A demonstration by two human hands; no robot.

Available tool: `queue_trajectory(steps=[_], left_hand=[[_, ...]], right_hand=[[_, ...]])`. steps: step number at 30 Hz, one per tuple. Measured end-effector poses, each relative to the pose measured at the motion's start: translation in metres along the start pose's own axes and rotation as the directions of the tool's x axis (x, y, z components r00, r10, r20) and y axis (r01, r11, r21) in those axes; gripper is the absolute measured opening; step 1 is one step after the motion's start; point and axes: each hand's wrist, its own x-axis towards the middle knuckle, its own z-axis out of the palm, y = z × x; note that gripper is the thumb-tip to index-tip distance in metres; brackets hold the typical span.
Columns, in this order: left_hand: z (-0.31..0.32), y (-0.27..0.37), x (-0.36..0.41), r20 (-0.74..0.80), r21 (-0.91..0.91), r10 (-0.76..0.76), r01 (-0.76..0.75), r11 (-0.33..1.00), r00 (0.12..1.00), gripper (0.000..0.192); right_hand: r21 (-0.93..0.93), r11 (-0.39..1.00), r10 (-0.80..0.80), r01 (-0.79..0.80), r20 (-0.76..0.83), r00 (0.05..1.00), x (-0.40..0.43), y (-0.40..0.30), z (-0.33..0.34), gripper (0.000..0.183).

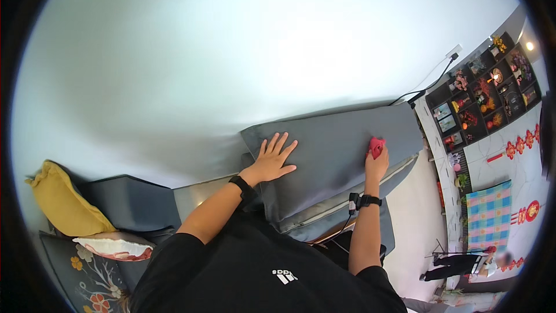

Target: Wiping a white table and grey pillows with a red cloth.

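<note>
A large grey upholstered sofa cushion (pixel 330 143) lies before me against the white wall. Palm down with its fingers spread, my left hand (pixel 271 158) rests on the cushion's left part and holds nothing. Bunched in my right hand (pixel 377 161) is a red cloth (pixel 376 146), pressed against the cushion's right part. Below the cushion's near edge a lighter seam or zip and more grey sofa upholstery show. Both wrists wear black straps; a small device with a cable is on the right one.
A yellow pillow (pixel 65 200), a dark grey cushion (pixel 130 202) and a patterned white pillow (pixel 115 247) are at the left. A black cable (pixel 428 89) runs from a wall socket behind the cushion. Far right are a display shelf (pixel 482 91) and another person (pixel 464 266) standing.
</note>
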Motion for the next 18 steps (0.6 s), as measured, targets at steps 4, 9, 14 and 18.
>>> queue_trajectory(steps=[4,9,14,18], left_hand=[[-0.001,0.011,-0.022,-0.177,0.03,0.042,-0.038,0.999,0.983,0.07],[0.009,-0.01,-0.06,-0.286,-0.234,-0.035,-0.035,0.972,0.957,0.058],[0.028,-0.054,-0.136,0.008,-0.417,-0.326,0.299,0.858,0.946,0.037],[0.04,-0.034,-0.185,0.126,-0.466,-0.3,0.324,0.824,0.946,0.032]], right_hand=[[0.108,0.968,-0.227,0.229,-0.031,0.974,-0.053,-0.037,-0.01,0.051],[0.215,0.934,-0.296,0.285,0.021,0.955,-0.12,-0.057,-0.027,0.053],[0.329,0.896,-0.366,0.298,0.166,0.916,-0.193,-0.066,-0.043,0.058],[0.404,0.88,-0.366,0.249,0.244,0.898,-0.237,-0.062,-0.048,0.061]])
